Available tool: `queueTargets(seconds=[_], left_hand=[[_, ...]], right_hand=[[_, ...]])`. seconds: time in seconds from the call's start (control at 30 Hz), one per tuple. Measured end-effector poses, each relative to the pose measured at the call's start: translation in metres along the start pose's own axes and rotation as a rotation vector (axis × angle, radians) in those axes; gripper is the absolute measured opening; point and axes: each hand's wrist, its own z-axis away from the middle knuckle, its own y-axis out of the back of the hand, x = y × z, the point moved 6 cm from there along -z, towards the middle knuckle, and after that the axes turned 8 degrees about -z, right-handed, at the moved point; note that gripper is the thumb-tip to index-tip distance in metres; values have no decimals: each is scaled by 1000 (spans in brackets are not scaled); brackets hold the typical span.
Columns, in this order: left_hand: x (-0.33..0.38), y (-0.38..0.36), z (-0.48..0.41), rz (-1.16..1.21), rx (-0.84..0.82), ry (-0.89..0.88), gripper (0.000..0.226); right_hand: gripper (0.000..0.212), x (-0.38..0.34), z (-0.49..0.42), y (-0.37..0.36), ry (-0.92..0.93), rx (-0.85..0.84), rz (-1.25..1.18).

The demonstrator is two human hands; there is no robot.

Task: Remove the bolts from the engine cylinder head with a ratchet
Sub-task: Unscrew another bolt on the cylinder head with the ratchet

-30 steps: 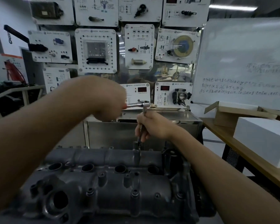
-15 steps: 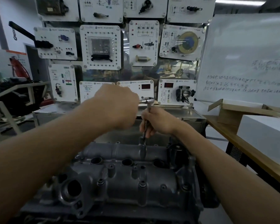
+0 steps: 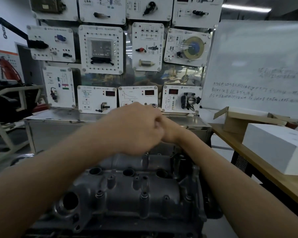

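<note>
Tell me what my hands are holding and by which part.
The left hand is fisted, apparently round the ratchet handle, hidden; the right hand is too covered to tell.

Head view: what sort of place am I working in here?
Probably an automotive training workshop or classroom: an engine cylinder head set up in front, a wall of white demonstration panels carrying car parts and wiring diagrams, and a handwritten whiteboard at right.

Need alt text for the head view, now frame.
Two bare forearms reach over a grey engine cylinder head; the left hand, fisted round a ratchet whose head just shows, hides most of the right hand. Behind stand wall-mounted training panels, a whiteboard to the right.
</note>
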Motion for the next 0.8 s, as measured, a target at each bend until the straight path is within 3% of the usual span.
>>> queueTargets(seconds=[0.1,0.2,0.33,0.47,0.63,0.73,0.8], left_hand=[[-44,7,-4,49,-39,42,29],[-90,1,-26,-222,52,241,49],[-116,-19,-59,-370,19,342,31],[-111,-26,-75,-284,5,293,20],[-69,-9,-38,-551,-99,222,35],[-14,-5,-14,-370,-59,80,48],[15,-6,-12,-209,-136,-63,65]], right_hand=[[27,9,-12,-6,-6,-41,-95],[28,10,-15,-6,3,-44,-89],[34,7,-16,-9,24,-80,-38],[35,9,-17,-6,39,-72,-66],[29,12,-20,-5,40,-53,-70],[25,5,-18,-2,77,-17,61],[31,4,-10,-1,86,-48,2]])
